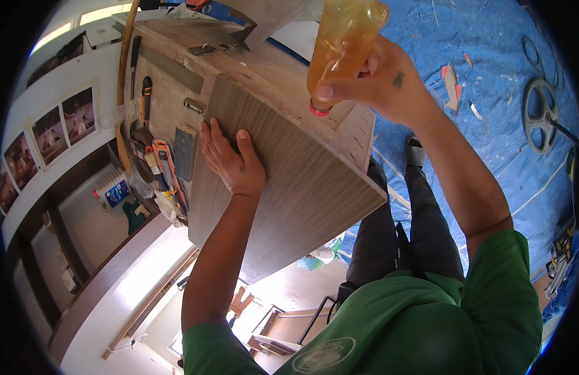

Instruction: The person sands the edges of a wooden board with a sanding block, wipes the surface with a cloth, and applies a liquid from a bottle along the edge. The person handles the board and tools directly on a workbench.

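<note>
My left hand (236,161) lies flat with its fingers stretched out on a grey-brown wood-grain panel (289,187), near the panel's far left corner. My right hand (389,81) grips a clear plastic bottle (341,53) of amber liquid. The bottle is tipped with its red-ringed mouth end (320,109) downward, above the right side of the panel and a pale bare-wood surface (283,81). My thumb presses on the bottle near its lower end. Whether anything comes out of it I cannot tell.
Left of the panel, the worktop holds a metal hinge (194,106), a dark rectangular block (186,154), an orange utility knife (165,164) and a black-handled tool (146,100). Blue sheeting (489,56) covers the floor, with a grey spoked wheel (532,125) at the right.
</note>
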The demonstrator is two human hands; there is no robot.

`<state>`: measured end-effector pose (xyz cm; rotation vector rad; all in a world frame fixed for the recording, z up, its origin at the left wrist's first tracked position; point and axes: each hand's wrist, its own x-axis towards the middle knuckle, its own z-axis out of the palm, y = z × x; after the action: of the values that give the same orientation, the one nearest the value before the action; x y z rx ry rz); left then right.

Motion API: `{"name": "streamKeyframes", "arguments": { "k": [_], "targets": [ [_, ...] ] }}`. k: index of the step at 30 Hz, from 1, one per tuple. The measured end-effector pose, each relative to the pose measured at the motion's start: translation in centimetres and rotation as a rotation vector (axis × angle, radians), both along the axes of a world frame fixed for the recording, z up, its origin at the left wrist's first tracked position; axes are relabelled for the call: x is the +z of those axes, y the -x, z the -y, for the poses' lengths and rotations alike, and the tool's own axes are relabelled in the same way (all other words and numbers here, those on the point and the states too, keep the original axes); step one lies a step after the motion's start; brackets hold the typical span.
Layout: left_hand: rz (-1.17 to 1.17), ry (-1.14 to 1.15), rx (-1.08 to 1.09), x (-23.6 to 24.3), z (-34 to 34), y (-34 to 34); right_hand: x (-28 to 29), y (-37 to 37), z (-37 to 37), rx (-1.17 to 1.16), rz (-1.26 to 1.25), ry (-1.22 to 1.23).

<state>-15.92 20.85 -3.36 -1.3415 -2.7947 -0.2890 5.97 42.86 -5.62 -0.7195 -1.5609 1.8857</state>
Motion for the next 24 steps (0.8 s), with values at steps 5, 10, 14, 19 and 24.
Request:
{"name": "streamKeyframes", "arguments": {
  "k": [5, 10, 14, 19, 24],
  "targets": [
    [0.006, 0.005, 0.013, 0.1, 0.0, 0.0, -1.4, 1.1, 1.2, -0.037, -0.206, 0.58],
    [0.01, 0.006, 0.013, 0.0, -0.1, 0.0, -3.4, 1.8, 2.2, -0.052, -0.238, 0.765],
    [0.012, 0.001, 0.01, 0.0, 0.0, 0.1, -3.9, 2.3, 2.6, -0.055, -0.227, 0.799],
    [0.012, 0.002, 0.009, 0.0, -0.1, 0.2, -4.2, 2.5, 2.6, -0.044, -0.234, 0.815],
    [0.01, 0.002, 0.002, 0.0, 0.0, 0.1, -4.1, 2.4, 3.1, -0.071, -0.245, 0.812]
  ]
}}
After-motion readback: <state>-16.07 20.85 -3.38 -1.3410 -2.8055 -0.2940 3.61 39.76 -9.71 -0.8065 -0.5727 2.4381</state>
